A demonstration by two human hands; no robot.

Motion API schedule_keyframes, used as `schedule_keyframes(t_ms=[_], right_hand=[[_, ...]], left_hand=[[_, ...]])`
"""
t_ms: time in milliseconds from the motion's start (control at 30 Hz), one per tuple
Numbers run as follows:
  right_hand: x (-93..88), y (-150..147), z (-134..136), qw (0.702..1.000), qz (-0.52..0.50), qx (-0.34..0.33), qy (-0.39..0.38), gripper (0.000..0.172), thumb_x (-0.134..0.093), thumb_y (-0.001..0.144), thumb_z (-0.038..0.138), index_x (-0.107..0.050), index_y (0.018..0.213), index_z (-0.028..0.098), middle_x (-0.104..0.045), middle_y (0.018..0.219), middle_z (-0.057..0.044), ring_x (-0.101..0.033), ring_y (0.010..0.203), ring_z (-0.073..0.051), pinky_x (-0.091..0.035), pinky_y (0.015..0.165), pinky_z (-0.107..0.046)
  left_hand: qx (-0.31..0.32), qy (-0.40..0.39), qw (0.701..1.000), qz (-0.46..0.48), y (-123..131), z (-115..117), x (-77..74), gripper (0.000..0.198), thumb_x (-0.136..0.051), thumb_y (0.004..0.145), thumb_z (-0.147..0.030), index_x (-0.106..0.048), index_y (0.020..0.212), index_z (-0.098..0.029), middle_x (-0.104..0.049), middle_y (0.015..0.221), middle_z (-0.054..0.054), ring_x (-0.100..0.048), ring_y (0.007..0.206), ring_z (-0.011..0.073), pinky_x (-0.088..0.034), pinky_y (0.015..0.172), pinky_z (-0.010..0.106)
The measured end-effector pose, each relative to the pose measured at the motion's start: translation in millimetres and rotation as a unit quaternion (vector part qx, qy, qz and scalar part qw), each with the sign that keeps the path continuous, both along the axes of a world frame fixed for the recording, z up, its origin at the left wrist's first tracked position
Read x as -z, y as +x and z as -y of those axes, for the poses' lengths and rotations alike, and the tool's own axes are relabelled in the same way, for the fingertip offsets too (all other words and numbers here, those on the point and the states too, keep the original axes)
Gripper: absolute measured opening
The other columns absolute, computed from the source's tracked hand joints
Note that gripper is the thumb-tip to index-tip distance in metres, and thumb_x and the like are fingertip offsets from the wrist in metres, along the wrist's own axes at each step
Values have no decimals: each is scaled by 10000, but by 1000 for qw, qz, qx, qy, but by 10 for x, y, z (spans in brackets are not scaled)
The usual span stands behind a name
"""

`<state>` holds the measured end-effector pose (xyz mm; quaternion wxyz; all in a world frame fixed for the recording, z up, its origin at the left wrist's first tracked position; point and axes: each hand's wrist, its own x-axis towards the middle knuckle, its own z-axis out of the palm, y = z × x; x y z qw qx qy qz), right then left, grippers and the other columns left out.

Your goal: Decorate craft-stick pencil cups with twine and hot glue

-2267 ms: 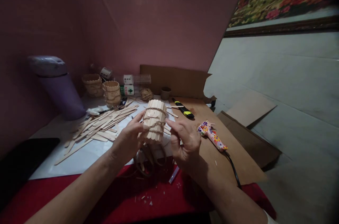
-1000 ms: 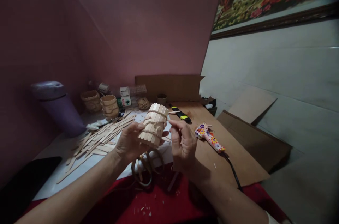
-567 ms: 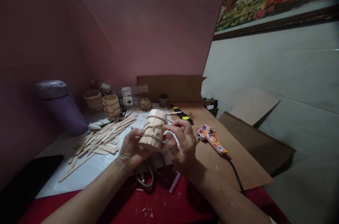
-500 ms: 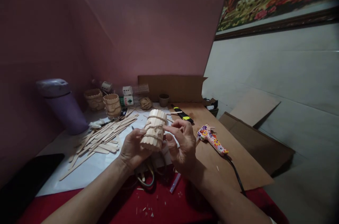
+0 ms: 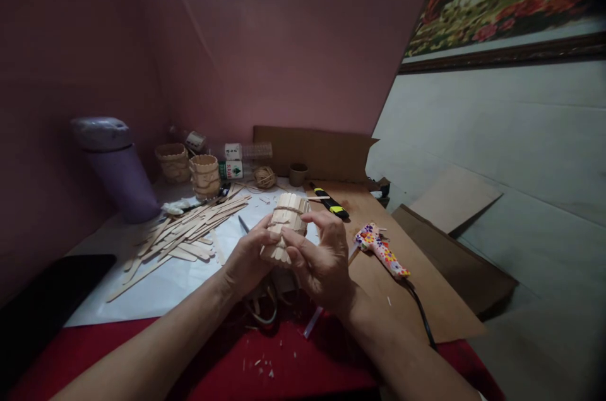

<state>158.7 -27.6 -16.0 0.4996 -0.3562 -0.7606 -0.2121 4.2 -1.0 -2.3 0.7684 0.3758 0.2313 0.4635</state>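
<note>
A small cup made of pale craft sticks (image 5: pixel 294 204), wound with twine, is tilted between my hands above the table. My left hand (image 5: pixel 249 259) grips it from the left and below, with the thumb on its side. From the right, my right hand (image 5: pixel 326 262) has its fingers closed against the cup's front and right side, over the twine. The palm-side fingers of both hands are partly hidden. Below them, partly covered by my wrists, lies what looks like a pair of scissors (image 5: pixel 272 312).
Loose craft sticks (image 5: pixel 189 233) are piled on white paper at left. Behind stand two finished stick cups (image 5: pixel 205 175), a purple tumbler (image 5: pixel 118 177), a twine ball (image 5: pixel 264 177) and a small pot (image 5: pixel 298 174). A utility knife (image 5: pixel 330 201) and corded, flowered glue gun (image 5: pixel 381 249) lie on cardboard.
My right fingers have moved left onto the front of the cup, now covering more of it. The cup has turned slightly in my left hand. The camera view has shifted a little.
</note>
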Motion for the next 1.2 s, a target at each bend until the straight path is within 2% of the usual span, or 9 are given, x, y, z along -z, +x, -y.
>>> schedule_keyframes(t_ms=[367,533,700,833,933,1033,1100,1133,1200], right_hand=[[21,-18,12,998,-43,-31,-26,259,-521,956,218,-701,1140,250,-512,1179,-87,-496,1125,-267,-468,956,-488],[-19,40,0,987,-142,-64,-31,334,-426,989,221,-647,1236,261,-528,1167,-79,-530,1099,-231,-475,897,-429],[-102,143,-181,960,-274,25,-44,260,-420,1008,263,-673,1027,207,-601,1039,-80,-573,1035,-217,-468,907,-404],[-141,249,-281,968,-218,38,-116,278,-440,1000,327,-677,949,190,-649,963,-81,-603,968,-217,-472,863,-366],[-199,403,-331,960,-167,103,-199,305,-462,979,377,-688,912,184,-680,923,-85,-617,916,-225,-465,811,-343],[-308,646,-424,930,-103,212,-281,300,-485,954,355,-716,883,176,-713,934,-99,-631,924,-229,-442,807,-322],[-402,840,-488,890,-40,277,-359,307,-479,954,344,-738,930,181,-726,1000,-105,-644,926,-218,-429,773,-298],[-450,942,-505,865,-2,303,-401,321,-470,959,350,-745,947,185,-733,1011,-105,-651,919,-215,-420,745,-291],[-538,1140,-487,846,19,318,-428,324,-492,946,359,-758,914,177,-748,964,-111,-660,867,-222,-396,689,-294]], left_hand=[[-10,7,1000,7,25,3,4,537,-696,679,-201,-600,1205,-163,-688,947,65,-644,781,181,-531,659,259],[-9,20,1000,3,12,-28,21,473,-678,683,-210,-598,1144,-135,-683,907,78,-639,715,178,-532,630,284],[-15,45,999,-10,-22,-85,36,502,-670,677,-211,-572,1166,-148,-685,973,111,-652,756,204,-528,626,300],[-10,47,999,-18,-38,-95,22,501,-686,685,-229,-576,1169,-156,-682,991,114,-637,750,194,-514,587,274],[1,44,999,-4,-38,-90,4,489,-700,693,-245,-587,1160,-156,-673,977,102,-630,759,185,-530,618,278],[-4,36,999,-3,-32,-94,0,522,-723,680,-253,-579,1171,-153,-661,943,90,-631,767,194,-545,648,300],[-9,34,999,-11,-31,-103,8,557,-732,670,-243,-566,1195,-157,-662,961,95,-637,785,205,-543,643,298],[-9,35,999,-14,-32,-108,14,568,-731,668,-235,-563,1205,-159,-665,982,101,-638,789,205,-538,633,289],[-8,36,999,-17,-33,-116,22,562,-718,676,-223,-562,1213,-164,-671,1023,108,-637,787,196,-531,623,275]])
